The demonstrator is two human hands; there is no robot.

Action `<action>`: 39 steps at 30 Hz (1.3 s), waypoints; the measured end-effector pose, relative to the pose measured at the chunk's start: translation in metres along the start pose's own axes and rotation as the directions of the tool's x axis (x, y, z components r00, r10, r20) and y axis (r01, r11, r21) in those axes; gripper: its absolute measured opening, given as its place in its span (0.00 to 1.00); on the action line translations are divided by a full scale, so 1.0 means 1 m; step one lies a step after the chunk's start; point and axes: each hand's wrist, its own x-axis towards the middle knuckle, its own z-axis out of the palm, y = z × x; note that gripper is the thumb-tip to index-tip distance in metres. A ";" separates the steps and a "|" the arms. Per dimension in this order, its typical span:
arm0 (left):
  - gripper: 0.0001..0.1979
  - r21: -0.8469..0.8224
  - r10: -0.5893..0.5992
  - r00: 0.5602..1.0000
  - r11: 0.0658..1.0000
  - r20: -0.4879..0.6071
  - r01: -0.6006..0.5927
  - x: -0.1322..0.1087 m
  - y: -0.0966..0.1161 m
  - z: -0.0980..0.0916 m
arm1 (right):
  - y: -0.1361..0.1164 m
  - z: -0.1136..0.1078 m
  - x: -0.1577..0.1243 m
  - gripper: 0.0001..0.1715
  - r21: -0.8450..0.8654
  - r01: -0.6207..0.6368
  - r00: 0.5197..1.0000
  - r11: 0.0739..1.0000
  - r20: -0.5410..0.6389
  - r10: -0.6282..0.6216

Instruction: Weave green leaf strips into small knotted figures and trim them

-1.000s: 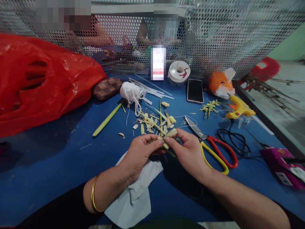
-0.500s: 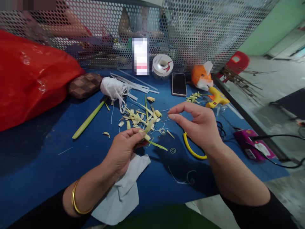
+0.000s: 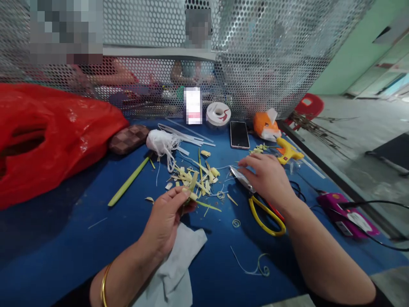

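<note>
My left hand [image 3: 169,213] pinches a folded strip of pale green leaf [image 3: 192,182], one end pointing up and a thin tail pointing right. Below that wrist lies a crumpled whitish cloth [image 3: 174,273]. My right hand [image 3: 266,177] hovers palm down over the scissors [image 3: 244,179], fingers loosely curved and apart, with nothing visible in them. The scissors have yellow and red handles, and the hand covers part of them. Between the hands sits a heap of cut leaf scraps [image 3: 204,181]. Thin curled threads [image 3: 263,268] lie in front.
Left are a red plastic bag [image 3: 64,128], a checkered pouch [image 3: 128,139], white yarn [image 3: 161,143] and a green stalk [image 3: 129,181]. At the back stand a ribbon spool [image 3: 218,114] and phone [image 3: 239,134]. Right are a yellow glue gun [image 3: 289,150] and purple corded box [image 3: 348,213].
My right hand has shifted from a raised pinch to a lower, flatter pose beside the scissors, whose blades now show. My left hand keeps the leaf strip. The view has tilted up.
</note>
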 end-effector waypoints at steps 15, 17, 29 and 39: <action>0.13 -0.018 -0.056 0.997 0.998 -0.058 0.055 0.001 0.009 0.000 | -0.020 0.052 0.049 0.09 0.169 0.084 0.958 0.982 0.258 -0.126; 0.13 -0.015 -0.063 0.997 0.998 -0.048 0.062 0.002 0.009 -0.001 | -0.017 0.055 0.049 0.10 0.164 0.075 0.958 0.984 0.262 -0.117; 0.09 0.004 -0.032 0.999 0.999 -0.007 0.032 0.001 0.011 -0.003 | -0.009 0.060 0.043 0.06 0.288 -0.058 0.958 0.956 0.286 -0.028; 0.08 -0.019 0.034 0.999 0.999 0.003 -0.033 -0.001 0.007 -0.005 | -0.023 0.057 0.043 0.07 0.410 -0.111 0.966 0.906 0.260 0.000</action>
